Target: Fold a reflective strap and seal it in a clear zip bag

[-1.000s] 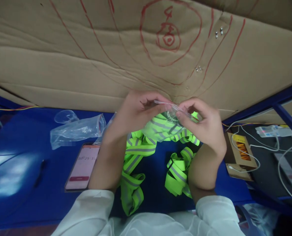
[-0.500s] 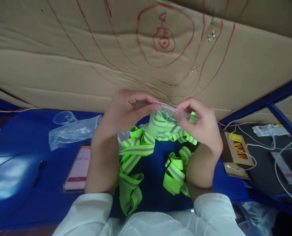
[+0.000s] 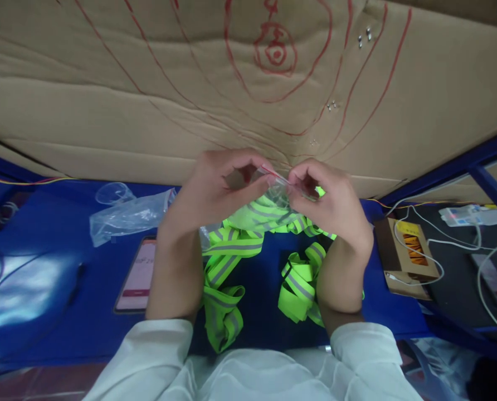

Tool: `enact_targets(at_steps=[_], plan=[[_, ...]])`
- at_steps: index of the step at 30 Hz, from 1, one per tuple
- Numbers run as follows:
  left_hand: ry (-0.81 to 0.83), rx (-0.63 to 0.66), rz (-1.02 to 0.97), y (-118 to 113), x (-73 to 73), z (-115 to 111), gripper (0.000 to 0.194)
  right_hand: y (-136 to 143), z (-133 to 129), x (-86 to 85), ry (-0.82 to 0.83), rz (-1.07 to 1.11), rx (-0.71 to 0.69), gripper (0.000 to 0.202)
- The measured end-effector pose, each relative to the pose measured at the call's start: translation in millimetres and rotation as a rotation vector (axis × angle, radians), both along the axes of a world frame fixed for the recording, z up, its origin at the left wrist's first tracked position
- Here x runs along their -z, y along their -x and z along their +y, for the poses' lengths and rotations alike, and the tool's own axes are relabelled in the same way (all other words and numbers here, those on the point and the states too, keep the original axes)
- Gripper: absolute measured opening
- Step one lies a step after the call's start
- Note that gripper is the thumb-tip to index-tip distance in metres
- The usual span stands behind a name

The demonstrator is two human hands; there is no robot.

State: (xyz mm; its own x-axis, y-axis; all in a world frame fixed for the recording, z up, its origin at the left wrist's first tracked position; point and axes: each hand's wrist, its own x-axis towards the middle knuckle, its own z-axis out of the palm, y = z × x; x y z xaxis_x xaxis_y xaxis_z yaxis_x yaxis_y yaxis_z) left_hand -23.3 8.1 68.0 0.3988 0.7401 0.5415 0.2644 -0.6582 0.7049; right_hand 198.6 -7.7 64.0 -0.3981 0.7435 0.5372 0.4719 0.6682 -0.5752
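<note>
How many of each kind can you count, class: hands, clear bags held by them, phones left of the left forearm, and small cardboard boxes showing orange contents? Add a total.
Hands: 2, the left hand and right hand
Held clear bag: 1
Phone: 1
Small cardboard box: 1
Total: 5

The person wears a pale, whitish shirt (image 3: 261, 379) with a faint cool cast. The left sleeve (image 3: 148, 356) and right sleeve (image 3: 369, 356) are short and loosely cut, each finished with a broad, plain hem band. Soft creases run along both sleeves, and curved folds cross the chest. The visible fabric appears plain and of one colour. The forearms are bare below the hems. The left hand (image 3: 232, 192) and right hand (image 3: 327, 200) are likewise bare. Fine detail of the nails is too blurred to record.
</note>
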Motion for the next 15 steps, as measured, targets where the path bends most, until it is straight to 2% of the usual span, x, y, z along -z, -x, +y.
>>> enact_targets(at_steps=[6,8,10,13,15], plan=[[-0.019,-0.038,0.115,2,0.7,0,0.011,3,3,1.5,0.04,-0.066,-0.031,0.008],[-0.027,-0.05,0.107,2,3.6,3,0.011,-1,3,0.7,0.093,-0.059,-0.042,0.002],[-0.041,-0.069,0.053,1,6.2,5,0.01,-8,4,0.0,0.116,-0.052,-0.058,0.009],[-0.054,-0.097,-0.03,2,6.5,7,0.008,-18,3,-1.5,0.11,-0.044,-0.053,0.008],[-0.014,-0.077,-0.01,5,4.7,5,0.008,-22,0,-3.4,0.065,-0.027,-0.012,0.004]])
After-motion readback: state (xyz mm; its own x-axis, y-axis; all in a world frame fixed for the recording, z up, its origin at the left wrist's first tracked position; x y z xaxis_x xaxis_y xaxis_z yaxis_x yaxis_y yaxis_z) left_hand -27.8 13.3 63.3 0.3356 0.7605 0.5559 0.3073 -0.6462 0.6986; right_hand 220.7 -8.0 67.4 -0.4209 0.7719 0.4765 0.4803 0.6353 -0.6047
